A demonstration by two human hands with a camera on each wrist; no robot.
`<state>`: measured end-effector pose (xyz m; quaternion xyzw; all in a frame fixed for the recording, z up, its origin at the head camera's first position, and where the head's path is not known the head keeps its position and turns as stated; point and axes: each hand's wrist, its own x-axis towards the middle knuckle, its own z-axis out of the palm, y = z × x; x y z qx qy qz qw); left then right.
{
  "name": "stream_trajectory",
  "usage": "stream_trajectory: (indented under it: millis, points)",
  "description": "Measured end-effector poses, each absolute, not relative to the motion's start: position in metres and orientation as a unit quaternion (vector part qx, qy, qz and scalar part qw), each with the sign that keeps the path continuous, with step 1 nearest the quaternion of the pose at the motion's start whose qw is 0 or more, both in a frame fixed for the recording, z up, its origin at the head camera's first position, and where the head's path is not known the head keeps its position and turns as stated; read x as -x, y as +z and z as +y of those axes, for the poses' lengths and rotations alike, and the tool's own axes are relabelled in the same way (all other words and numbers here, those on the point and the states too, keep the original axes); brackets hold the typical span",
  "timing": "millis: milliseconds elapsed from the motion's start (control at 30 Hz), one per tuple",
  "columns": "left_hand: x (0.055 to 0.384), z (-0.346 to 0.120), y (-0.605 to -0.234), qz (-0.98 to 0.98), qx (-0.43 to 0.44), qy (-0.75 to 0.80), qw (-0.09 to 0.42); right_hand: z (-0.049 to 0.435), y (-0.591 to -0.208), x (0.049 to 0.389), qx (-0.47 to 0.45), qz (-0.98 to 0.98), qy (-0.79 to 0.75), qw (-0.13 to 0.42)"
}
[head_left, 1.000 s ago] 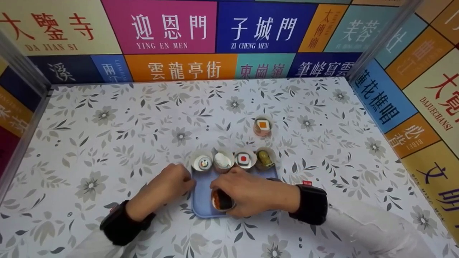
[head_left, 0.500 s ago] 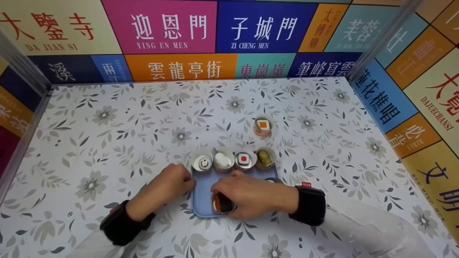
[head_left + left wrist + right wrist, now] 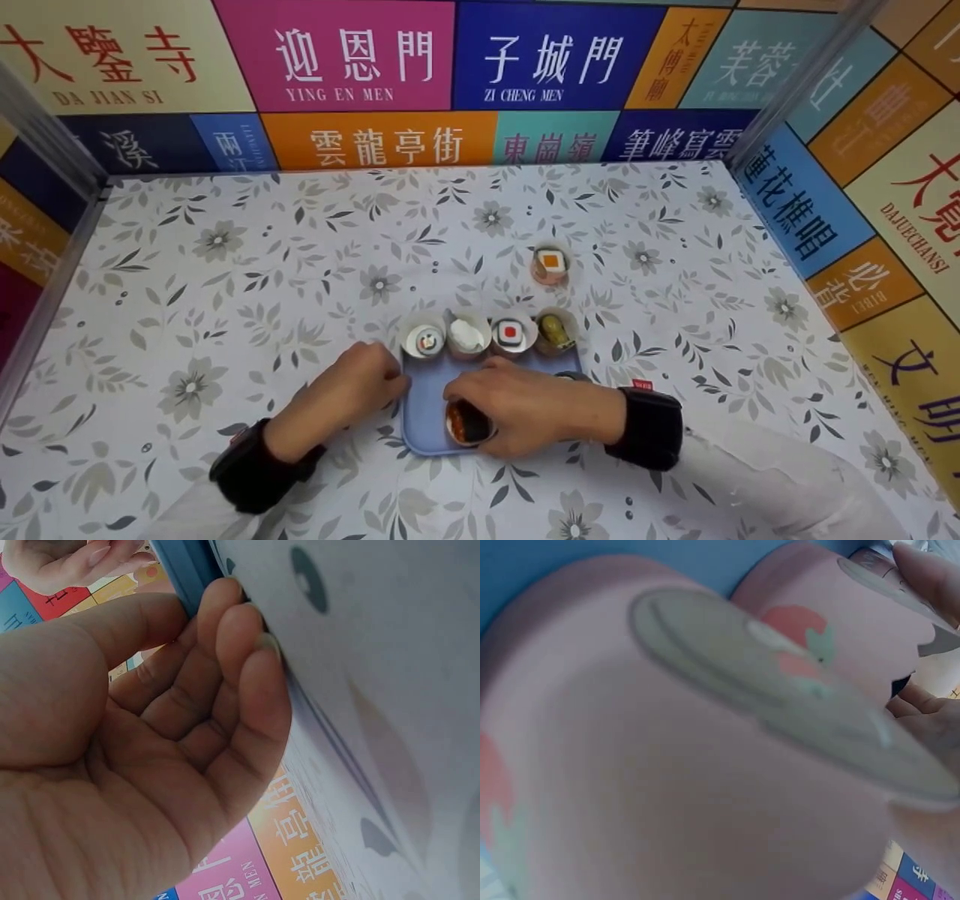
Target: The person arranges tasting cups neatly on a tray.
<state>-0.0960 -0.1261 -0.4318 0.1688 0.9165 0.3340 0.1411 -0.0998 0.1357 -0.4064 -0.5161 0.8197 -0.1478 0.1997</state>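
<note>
In the head view my left hand pinches the left edge of the blue tray between thumb and forefinger; the left wrist view shows the thumb against the tray's rim. Over the tray's front half, my right hand grips a small paper cup holding a dark-wrapped sushi piece with orange topping. The hand covers part of this cup. In the right wrist view, pink cups with strawberry print stand on the tray, one large in front and another nearer my fingers.
Along the tray's back stand cups with a round roll, a white piece, a red-centred piece and a green-yellow piece. Behind the tray is a cup with an orange-centred piece. Another dark-rimmed cup shows partly behind my right wrist.
My right hand has shifted slightly with the cup, which sits a little further right now. More of the cup behind my right wrist shows than a second ago. The left hand stays put.
</note>
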Motion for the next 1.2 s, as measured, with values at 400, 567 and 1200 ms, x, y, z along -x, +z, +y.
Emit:
stream_trajectory:
  millis: [400, 567, 1200]
  points:
    - [0.096, -0.126, -0.433, 0.918, -0.172, 0.332, 0.136, 0.145, -0.404, 0.104, 0.521, 0.82, -0.136, 0.194]
    - [0.096, -0.126, -0.432, 0.918, -0.167, 0.332, 0.14, 0.148, -0.404, 0.105, 0.52, 0.819, -0.141, 0.198]
    - [0.096, -0.127, -0.433, 0.92, -0.174, 0.323, 0.137, 0.172, -0.381, 0.115, 0.518, 0.817, -0.232, 0.103]
